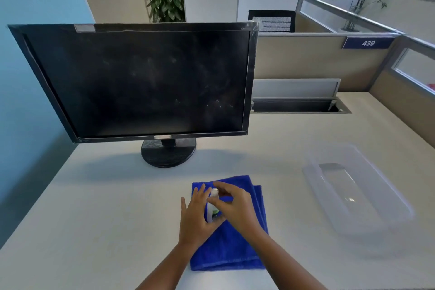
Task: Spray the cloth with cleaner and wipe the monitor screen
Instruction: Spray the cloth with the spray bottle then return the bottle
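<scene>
Status: early stage; neither step can be confirmed as done.

1. Cloth (235, 249): it is laid folded on the desk (106, 207), in front of the monitor stand and well apart from the screen (141, 82); no damp patch can be made out on it, so it cannot be told whether cleaner has been applied.

2. Bottle (213, 198): it is held just above the cloth, between both hands; the nozzle direction cannot be read.

3. Left hand (194, 216): the bottle is grasped on its lower part; the fingers lie fairly straight alongside it and the thumb appears to be hooked round it from below.

4. Right hand (235, 205): the fingers are curled and the upper end of the bottle is pinched at the fingertips; whether a cap is being removed or the pump is being pressed cannot be told.

5. Screen: it is dark, and pale smudges and specks are seen across the middle and lower right; wiping is judged not to have begun.

6. Tub (306, 169): a clear tub is placed on the desk to the right, apart from the cloth.

Remaining, by judgement: the cloth is to be sprayed; the bottle is to be set down; the cloth is to be lifted and passed over the whole screen.
</scene>
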